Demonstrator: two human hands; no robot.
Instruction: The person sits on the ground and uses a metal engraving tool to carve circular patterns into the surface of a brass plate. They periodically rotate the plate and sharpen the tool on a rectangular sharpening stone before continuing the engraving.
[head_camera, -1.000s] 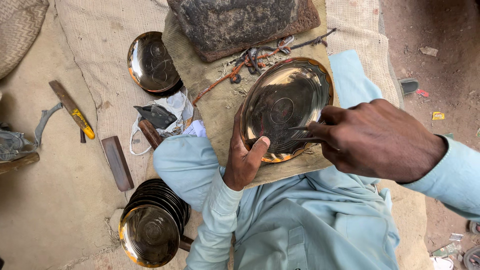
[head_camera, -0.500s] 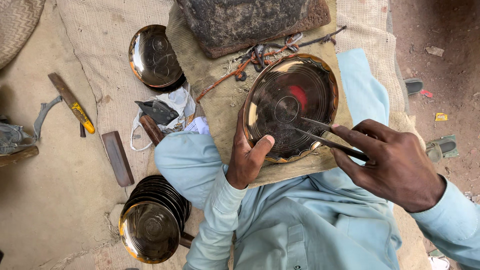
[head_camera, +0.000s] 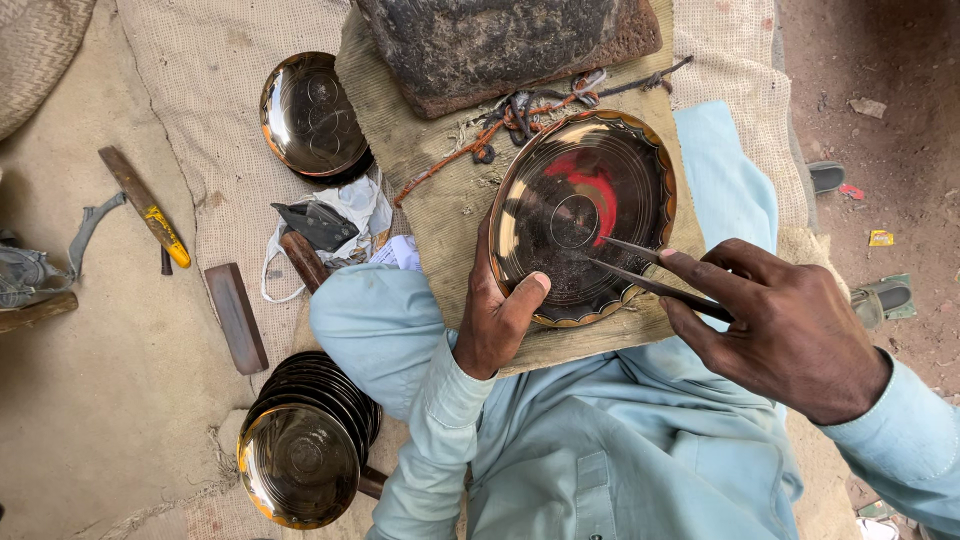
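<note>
Shifted since the earlier frame: right hand (head_camera: 790, 330) drawn slightly down and right, the tool tips now set on the plate's centre circle. Brass plate (head_camera: 583, 215): tilted on the cloth-covered lap, rim gripped at its lower left edge by the left hand (head_camera: 495, 320), thumb laid on the inner face. Two-legged metal scribing tool (head_camera: 650, 270): pinched between right thumb and fingers, long axis running from the hand up-left to the plate's middle. Plate lies left of and above the right hand; left hand is the nearer. Adjacent: stone block (head_camera: 500, 45), stack of plates (head_camera: 305, 450), single plate (head_camera: 310, 115).
</note>
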